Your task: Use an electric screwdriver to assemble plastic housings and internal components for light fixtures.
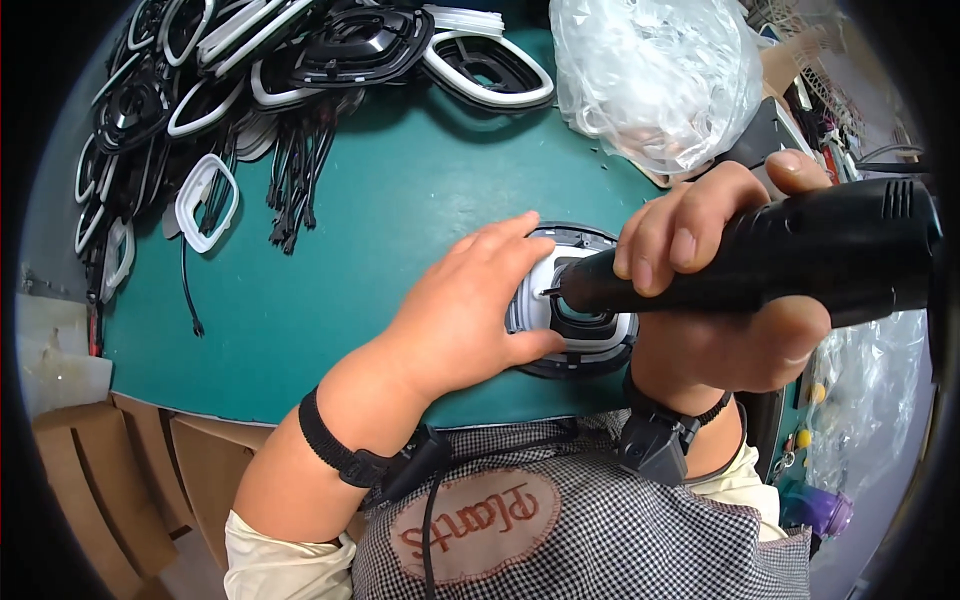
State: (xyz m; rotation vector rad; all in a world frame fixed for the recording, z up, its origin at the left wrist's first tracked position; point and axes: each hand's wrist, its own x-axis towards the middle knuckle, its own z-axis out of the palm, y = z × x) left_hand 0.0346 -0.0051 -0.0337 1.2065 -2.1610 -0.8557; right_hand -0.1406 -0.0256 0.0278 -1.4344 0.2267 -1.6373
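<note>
A person's left hand (455, 310) lies across the left part of one rounded-square black plastic housing with a white inner frame (535, 312), its thumb and fingers apart, the thumb on the near side and the fingers on the far side. The housing rests on one teal tabletop (360, 210), near the near edge. The right hand (703, 228) is clamped around one thick black cylindrical power driver (800, 250), which slants across the right of the housing; its thin bit points left, over the white frame. I cannot tell whether the bit touches it.

Two black wrist straps, one on each wrist (328, 440), show below the hands. At the far left is a pile of black and white plastic frames (130, 110), too overlapped to count. One rounded white frame (182, 212) lies at its near right side, and one bundle of black cables with small connectors (293, 190) lies to the right of that. One single black cable (186, 285) trails nearer. At the far right sits one large crumpled clear plastic bag (655, 80).
</note>
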